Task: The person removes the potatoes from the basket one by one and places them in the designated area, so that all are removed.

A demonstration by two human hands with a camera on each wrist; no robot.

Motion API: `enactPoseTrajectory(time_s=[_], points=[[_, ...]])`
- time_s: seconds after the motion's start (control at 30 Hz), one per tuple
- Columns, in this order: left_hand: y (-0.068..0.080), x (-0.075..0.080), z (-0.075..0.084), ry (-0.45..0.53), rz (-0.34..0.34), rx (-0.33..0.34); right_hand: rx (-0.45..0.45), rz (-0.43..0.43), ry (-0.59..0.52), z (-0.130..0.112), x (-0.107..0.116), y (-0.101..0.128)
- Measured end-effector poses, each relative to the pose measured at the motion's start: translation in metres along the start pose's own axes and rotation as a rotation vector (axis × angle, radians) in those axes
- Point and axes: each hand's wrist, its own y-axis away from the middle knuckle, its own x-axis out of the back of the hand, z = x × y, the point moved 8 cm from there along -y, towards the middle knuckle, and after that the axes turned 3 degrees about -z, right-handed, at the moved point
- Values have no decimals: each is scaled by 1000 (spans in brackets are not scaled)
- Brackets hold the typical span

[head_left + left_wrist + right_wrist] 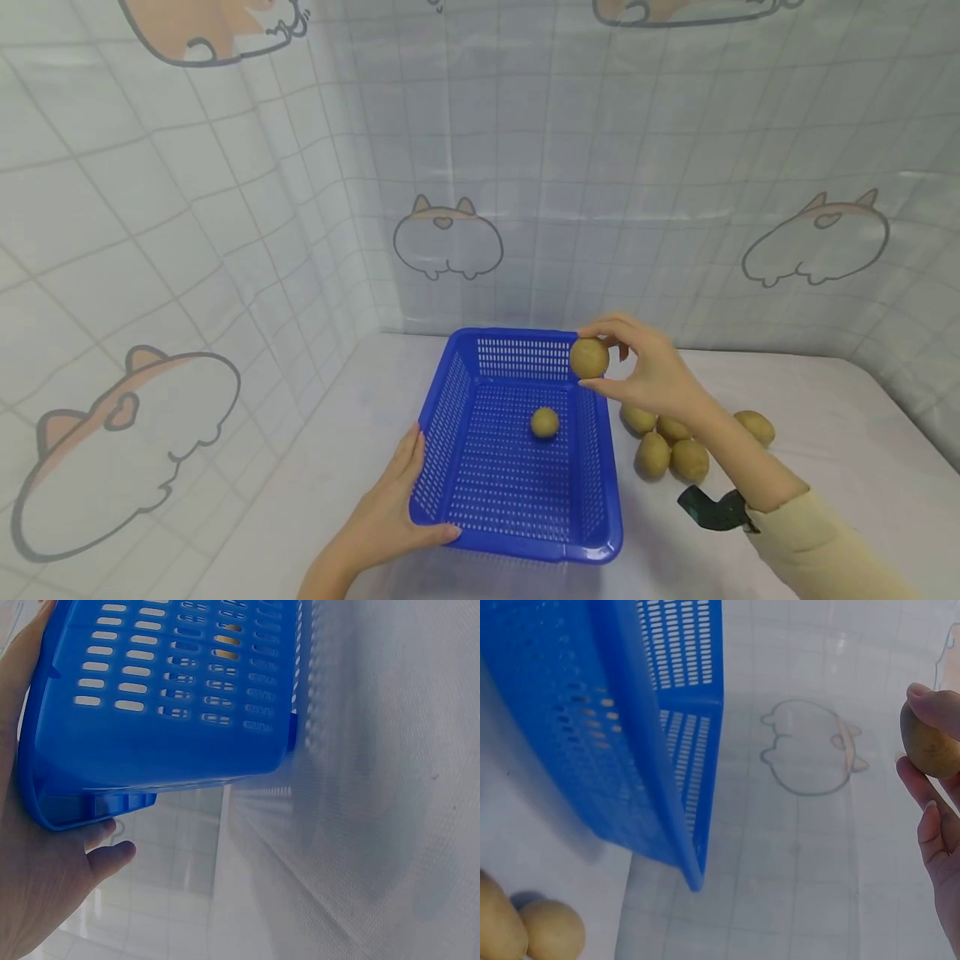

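Note:
A blue plastic basket (517,553) with slotted walls stands in the middle of the table. My left hand (382,504) holds its near left corner, thumb on the front rim and fingers along the left side. In the left wrist view, fingertips (112,859) show beside the rim. Up over the basket's far right corner, a potato (589,358) is pinched between thumb and fingers of my right hand (645,367). The right wrist view shows this held potato (928,746) at its right edge. Another potato (544,422) lies on the basket floor.
Several loose potatoes (653,456) lie on the white table (817,500) right of the basket, partly under my right forearm. One potato (754,427) sits apart, farther right. A grid-patterned curtain (600,167) with cartoon dogs hangs behind and at the sides.

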Motion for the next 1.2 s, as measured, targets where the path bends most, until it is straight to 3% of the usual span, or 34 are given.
enactPoseTrajectory(time_s=[0.53, 1.2], points=[[0, 0, 1, -13, 7, -10, 8, 50, 67, 11, 27, 31], [-2, 0, 1, -21, 19, -6, -73, 73, 169, 25, 52, 68]])
